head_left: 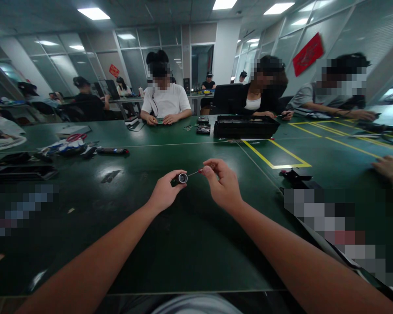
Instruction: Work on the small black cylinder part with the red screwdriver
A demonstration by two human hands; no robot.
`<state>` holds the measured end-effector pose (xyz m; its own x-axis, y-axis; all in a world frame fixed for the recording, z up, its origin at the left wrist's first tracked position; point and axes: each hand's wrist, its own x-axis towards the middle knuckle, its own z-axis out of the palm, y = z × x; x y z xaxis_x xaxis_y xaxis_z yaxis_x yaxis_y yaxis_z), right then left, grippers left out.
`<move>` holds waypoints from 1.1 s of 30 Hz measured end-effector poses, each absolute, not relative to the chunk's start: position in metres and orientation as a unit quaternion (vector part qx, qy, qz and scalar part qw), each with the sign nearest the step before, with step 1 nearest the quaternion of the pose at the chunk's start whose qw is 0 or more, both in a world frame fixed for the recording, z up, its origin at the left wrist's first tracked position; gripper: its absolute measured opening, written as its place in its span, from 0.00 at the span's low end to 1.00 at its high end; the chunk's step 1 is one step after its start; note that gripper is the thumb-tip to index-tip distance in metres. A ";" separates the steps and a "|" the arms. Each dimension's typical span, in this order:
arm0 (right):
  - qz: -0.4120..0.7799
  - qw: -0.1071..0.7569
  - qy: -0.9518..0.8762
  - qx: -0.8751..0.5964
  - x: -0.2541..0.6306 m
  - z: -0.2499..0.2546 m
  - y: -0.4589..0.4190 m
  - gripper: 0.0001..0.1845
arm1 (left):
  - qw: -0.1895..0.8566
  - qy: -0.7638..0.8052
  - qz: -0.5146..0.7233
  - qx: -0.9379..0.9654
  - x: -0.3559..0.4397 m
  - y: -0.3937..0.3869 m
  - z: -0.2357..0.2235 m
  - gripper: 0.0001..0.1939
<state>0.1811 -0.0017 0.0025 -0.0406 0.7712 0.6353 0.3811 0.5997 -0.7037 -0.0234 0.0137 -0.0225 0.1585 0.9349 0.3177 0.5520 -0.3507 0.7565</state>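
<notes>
Above the middle of the green table (196,244), my left hand (165,192) is closed around a small black cylindrical part (182,178) with a silvery ring at its open end. That ringed end faces me and slightly right. My right hand (224,185) pinches a thin screwdriver (196,172) by its red handle. Its metal shaft points left, and the tip is at or very near the ring; whether it touches I cannot tell. The fingers hide most of the handle.
A long black tray (245,128) stands across the table, near yellow tape markings (291,165). Left lie a pen-shaped black tool (113,151) and red-handled scissors (76,137). Several people sit around; another person's hand (391,169) rests at the right edge, near a black part (296,178).
</notes>
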 end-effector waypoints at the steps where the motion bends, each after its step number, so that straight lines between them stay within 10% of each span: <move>1: 0.175 0.550 -0.703 -0.415 0.181 0.003 -0.002 0.09 | 0.246 0.515 0.394 0.720 -0.023 0.013 -0.022 0.22; 33: 0.036 0.523 -0.708 -0.473 0.183 0.013 -0.003 0.23 | 0.215 0.496 0.397 0.742 -0.028 0.016 -0.031 0.23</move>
<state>0.1831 -0.0031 0.0127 -0.0062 0.7076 0.7066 0.6328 0.5499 -0.5452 -0.0282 0.0155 -0.0306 0.1921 0.9068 0.3753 0.5657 -0.4148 0.7127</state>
